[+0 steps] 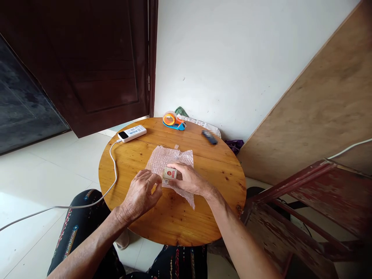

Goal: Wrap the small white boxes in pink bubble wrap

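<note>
A sheet of bubble wrap [171,157] lies spread on the round wooden table [174,217]. On its near part sits a small red and tan box [169,175]. My right hand [188,179] is closed over the box from the right, fingers resting on its top. My left hand [142,193] is beside the box on the left, its fingers curled and pinched at the near edge of the bubble wrap; what they hold is hard to make out.
An orange and blue tape dispenser [173,120] stands at the table's far edge. A white power bank [132,133] with a cable [113,170] lies far left. A small dark object [209,137] lies far right. A reddish wooden frame [293,201] stands right of the table.
</note>
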### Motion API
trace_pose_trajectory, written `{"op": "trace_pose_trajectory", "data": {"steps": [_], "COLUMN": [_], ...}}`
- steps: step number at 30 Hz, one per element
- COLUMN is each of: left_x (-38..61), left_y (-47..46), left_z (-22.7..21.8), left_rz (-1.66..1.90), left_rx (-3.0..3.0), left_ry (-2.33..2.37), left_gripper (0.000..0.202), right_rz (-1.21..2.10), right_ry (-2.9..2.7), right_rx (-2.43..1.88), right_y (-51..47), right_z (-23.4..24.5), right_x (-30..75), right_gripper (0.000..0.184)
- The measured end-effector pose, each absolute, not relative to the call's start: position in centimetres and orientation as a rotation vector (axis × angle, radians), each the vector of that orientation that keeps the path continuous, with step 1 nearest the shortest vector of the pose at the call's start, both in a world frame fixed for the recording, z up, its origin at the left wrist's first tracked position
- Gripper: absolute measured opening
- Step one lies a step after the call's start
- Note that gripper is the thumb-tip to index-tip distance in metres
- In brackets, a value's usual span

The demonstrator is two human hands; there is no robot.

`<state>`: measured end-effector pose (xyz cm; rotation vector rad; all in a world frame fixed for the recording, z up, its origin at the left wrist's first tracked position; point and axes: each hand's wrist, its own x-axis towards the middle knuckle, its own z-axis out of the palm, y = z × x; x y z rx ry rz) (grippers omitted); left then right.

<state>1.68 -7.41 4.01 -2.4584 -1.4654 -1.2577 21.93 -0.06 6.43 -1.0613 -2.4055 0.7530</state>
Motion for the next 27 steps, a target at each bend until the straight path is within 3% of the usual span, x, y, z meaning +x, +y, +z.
{"op": "trace_pose_trajectory", "data": {"steps": [6, 11, 14, 19, 22, 27], "left_x": [2.3, 2.6, 2.1, 0.8, 0.9, 2.0], "left_y": [-6.1, -4.1, -3.2, -2.5, -2.1, -1.6], "left_z": [4.7, 5.5, 6.1, 6.6, 6.2, 5.0], "left_rz": [-1.155, -1.015, -0.961, -0.948, -1.001, -1.377], "left_rx": [-2.418, -2.486, -2.592, -2.708, -2.745, -2.792], "left_ry": [-1.620, -1.763, -1.888, -2.015, -2.197, -2.188], "left_gripper": [0.010, 0.010, 0.008, 0.034, 0.025, 0.015], "right_rz": [0.732, 0.635, 0.765, 0.899, 0.940, 0.924], "right_ry": [-2.278, -2.207, -2.109, -2.021, -2.014, -2.045], "right_rx": [-1.115, -1.228, -1.179, -1.165, -1.202, -1.228], "right_y": [-3.5, -2.7, -0.9, 0.3, 0.4, 0.4], "right_z": [8.1, 6.4, 5.2, 4.9, 5.1, 5.4], "right_x": [23.3, 22.4, 22.2, 22.3, 22.2, 22.4], "right_gripper": [0.058, 0.006, 0.009, 0.012, 0.010, 0.011]}}
